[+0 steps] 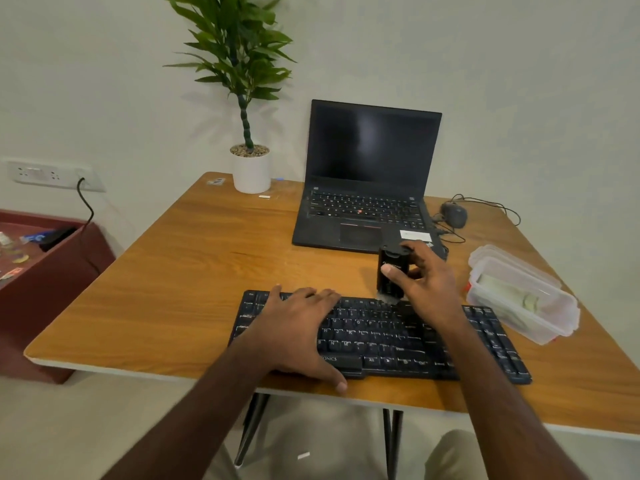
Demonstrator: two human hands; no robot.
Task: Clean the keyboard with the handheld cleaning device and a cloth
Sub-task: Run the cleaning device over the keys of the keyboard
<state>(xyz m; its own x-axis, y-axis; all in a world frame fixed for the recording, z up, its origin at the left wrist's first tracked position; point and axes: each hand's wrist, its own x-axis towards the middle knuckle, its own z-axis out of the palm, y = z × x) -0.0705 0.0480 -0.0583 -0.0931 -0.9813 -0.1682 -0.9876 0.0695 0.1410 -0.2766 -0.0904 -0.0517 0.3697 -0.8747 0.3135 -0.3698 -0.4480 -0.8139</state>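
Observation:
A black keyboard [398,337] lies near the front edge of the wooden table [194,271]. My left hand [294,327] rests flat on the keyboard's left half, fingers straight, thumb at the front edge. My right hand [422,282] grips a small black handheld cleaning device [391,271], held upright. Its pale brush tip touches the top key row, right of centre. No cloth shows in the open; a pale folded item lies inside the clear container.
An open black laptop [367,188] stands behind the keyboard, with a wired mouse [454,215] to its right. A clear lidded plastic container [519,292] sits at the right. A potted plant [251,168] stands at the back left. A maroon box [52,271] is beside the table.

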